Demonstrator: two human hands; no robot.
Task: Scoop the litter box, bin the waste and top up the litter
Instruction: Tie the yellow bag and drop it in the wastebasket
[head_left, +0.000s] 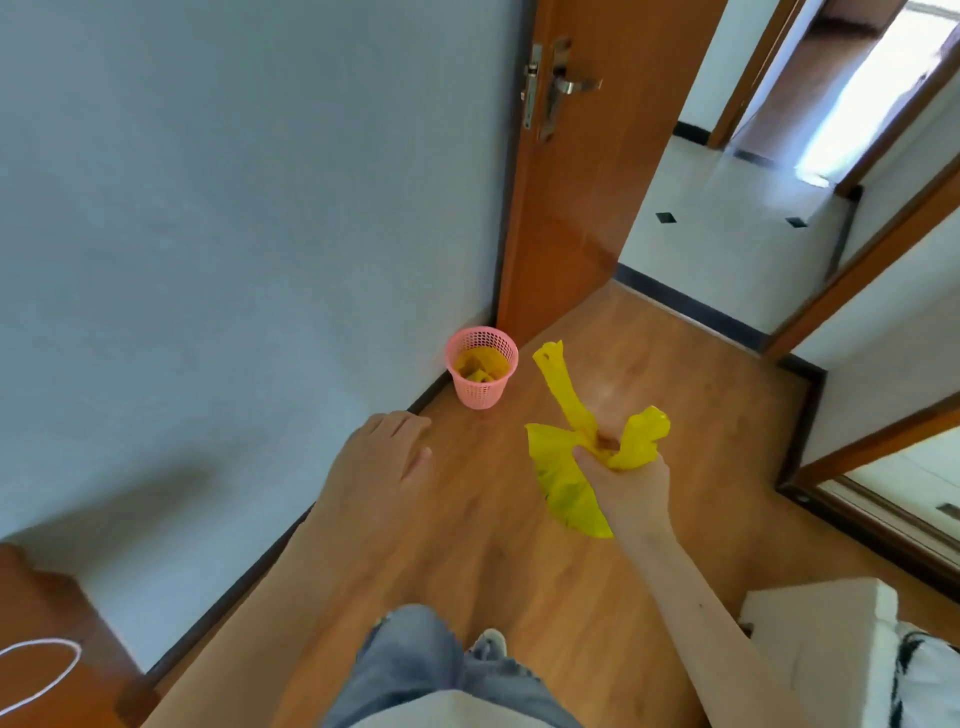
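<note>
My right hand grips the gathered neck of a yellow plastic bag, whose two handle ends stick up above my fist. The bag hangs in the air over the wooden floor. A small pink mesh waste bin stands on the floor in the corner beside the wall and the door, with yellow material inside it. It lies ahead and to the left of the bag. My left hand is held out in front of me, fingers relaxed, holding nothing. No litter box is in view.
A grey wall runs along the left. An open orange-brown door leads to a white-tiled hallway. A white box sits at the lower right, a wooden piece of furniture at the lower left. My jeans and a shoe show below.
</note>
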